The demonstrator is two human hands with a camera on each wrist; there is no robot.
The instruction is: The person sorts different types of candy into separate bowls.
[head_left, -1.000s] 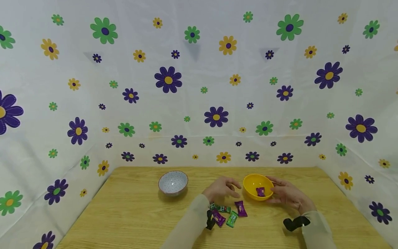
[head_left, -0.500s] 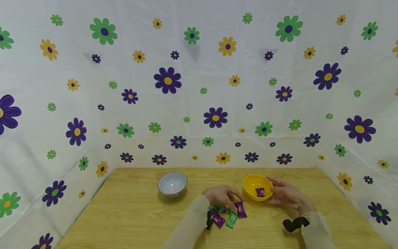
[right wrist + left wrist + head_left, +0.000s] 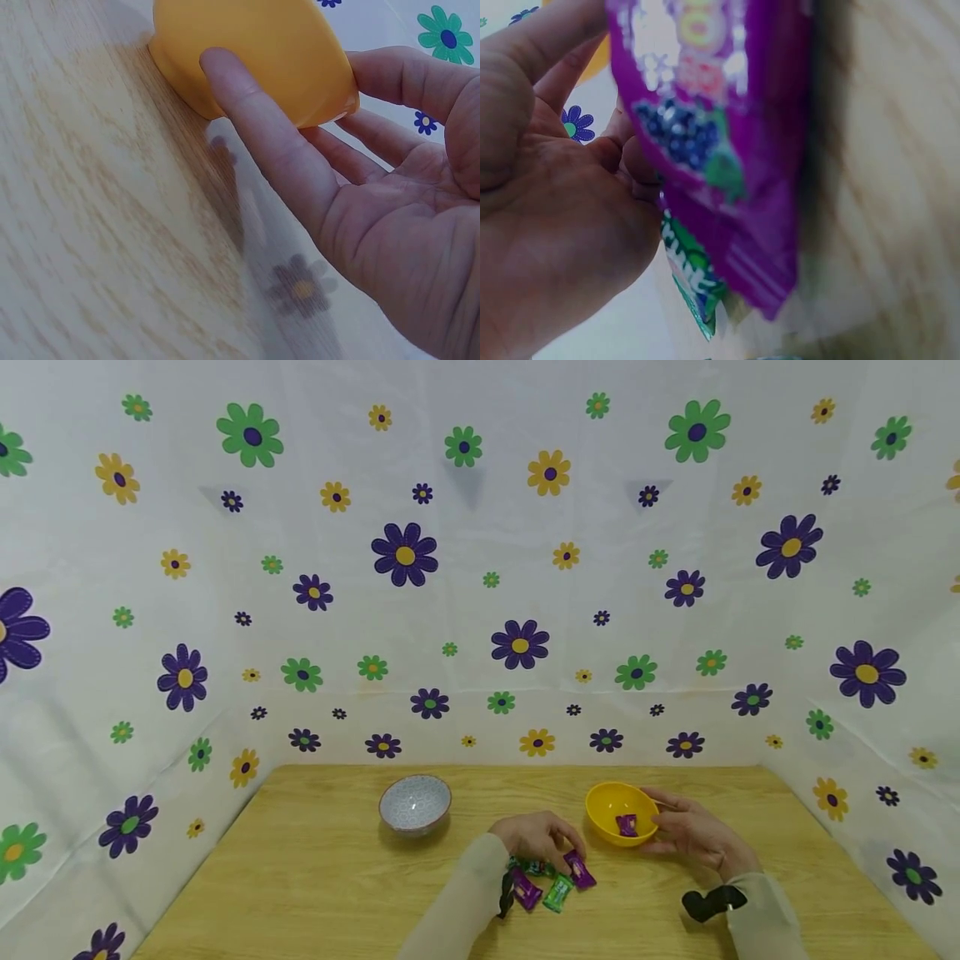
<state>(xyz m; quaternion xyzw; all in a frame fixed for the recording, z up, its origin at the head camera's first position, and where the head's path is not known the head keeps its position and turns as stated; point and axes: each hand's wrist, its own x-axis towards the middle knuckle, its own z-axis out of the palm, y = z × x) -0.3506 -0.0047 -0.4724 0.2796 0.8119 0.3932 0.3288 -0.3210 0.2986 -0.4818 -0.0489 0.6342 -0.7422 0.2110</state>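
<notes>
With its thumb and fingertips, my left hand [image 3: 538, 837] pinches the upper end of a purple-wrapped candy [image 3: 581, 872]. Beside it lie a light green candy [image 3: 558, 893], a second purple candy [image 3: 527, 890] and darker green candies [image 3: 537, 867], partly under the hand. Close up in the left wrist view, a purple wrapper [image 3: 712, 150] with a dark berry picture covers part of that hand. My right hand [image 3: 693, 835] holds the yellow bowl [image 3: 609, 814] by its right side, its digits spread along the outer wall [image 3: 262, 60]. Inside the bowl sits one purple candy [image 3: 627, 825].
A grey-blue patterned bowl [image 3: 415, 806] with a reddish rim stands at the back left of the wooden table [image 3: 300, 885]. White cloth [image 3: 480, 610] printed with flowers encloses the table at the back and both sides. Black straps [image 3: 714, 902] sit at the wrists.
My left hand has come down onto the right-hand purple candy and its fingertips have closed on it, turning it slightly. The right hand and yellow bowl have stayed in place.
</notes>
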